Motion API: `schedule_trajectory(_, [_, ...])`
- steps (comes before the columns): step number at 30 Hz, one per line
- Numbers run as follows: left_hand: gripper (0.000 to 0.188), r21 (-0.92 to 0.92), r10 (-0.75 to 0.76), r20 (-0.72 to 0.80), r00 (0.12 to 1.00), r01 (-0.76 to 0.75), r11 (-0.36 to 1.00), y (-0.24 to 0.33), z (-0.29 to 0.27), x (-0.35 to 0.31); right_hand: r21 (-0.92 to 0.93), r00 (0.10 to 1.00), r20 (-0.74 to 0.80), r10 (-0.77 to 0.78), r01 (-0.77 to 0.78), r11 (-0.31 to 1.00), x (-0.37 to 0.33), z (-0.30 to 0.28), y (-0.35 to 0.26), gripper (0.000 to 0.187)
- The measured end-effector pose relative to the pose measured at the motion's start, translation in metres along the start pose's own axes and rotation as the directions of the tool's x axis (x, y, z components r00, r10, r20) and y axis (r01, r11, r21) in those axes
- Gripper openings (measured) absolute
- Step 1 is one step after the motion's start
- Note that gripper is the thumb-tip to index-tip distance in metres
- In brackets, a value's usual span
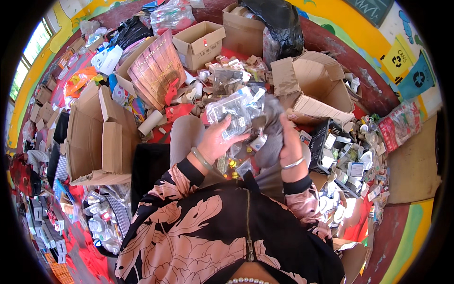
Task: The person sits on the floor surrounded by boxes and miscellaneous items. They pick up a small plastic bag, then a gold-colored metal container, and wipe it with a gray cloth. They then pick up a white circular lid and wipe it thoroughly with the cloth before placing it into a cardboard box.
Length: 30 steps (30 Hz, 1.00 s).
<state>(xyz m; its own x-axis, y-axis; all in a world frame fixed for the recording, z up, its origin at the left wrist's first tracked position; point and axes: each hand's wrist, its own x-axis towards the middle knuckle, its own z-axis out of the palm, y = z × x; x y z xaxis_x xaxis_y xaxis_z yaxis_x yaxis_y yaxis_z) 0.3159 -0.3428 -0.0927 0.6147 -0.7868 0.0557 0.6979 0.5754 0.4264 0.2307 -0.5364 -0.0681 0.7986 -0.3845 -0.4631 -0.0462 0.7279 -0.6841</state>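
In front of my lap, my left hand [218, 139] is closed on clear plastic packaging [230, 112], its thumb lying across the near side. Small pale and dark items show through the plastic. My right hand [291, 144] grips the right side of a soft-looking grey thing [272, 146]; motion blurs it, so its kind is unclear. The grey thing hangs close beside the packaging. Beneath both hands, small yellow pieces [233, 164] and a white packet [258, 142] are partly visible between my knees.
Cardboard boxes stand open at left [87, 137] and right [326, 90], with a smaller box [201, 47] beyond. A heap of small mixed goods [236, 66] spreads ahead. A black crate [324, 142] sits by my right knee, a black bin [149, 170] by my left.
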Motion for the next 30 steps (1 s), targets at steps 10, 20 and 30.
schedule_trajectory(10, [0.078,0.233,0.02,0.119,0.993,-0.048,0.971,-0.019,0.035,0.005,-0.634,0.411,0.664,-0.625,0.752,-0.179,-0.027,0.056,0.02,0.049])
schedule_trajectory(20, [0.072,0.323,0.296,0.068,0.953,-0.302,0.897,-0.004,0.026,-0.003,-0.282,0.061,0.888,-0.455,0.855,-0.436,-0.045,0.058,0.047,0.039])
schedule_trajectory(30, [0.043,0.212,0.294,0.157,0.943,-0.323,0.922,0.023,0.044,-0.005,0.063,0.765,0.317,-0.56,0.572,0.818,-0.04,0.03,-0.021,0.025])
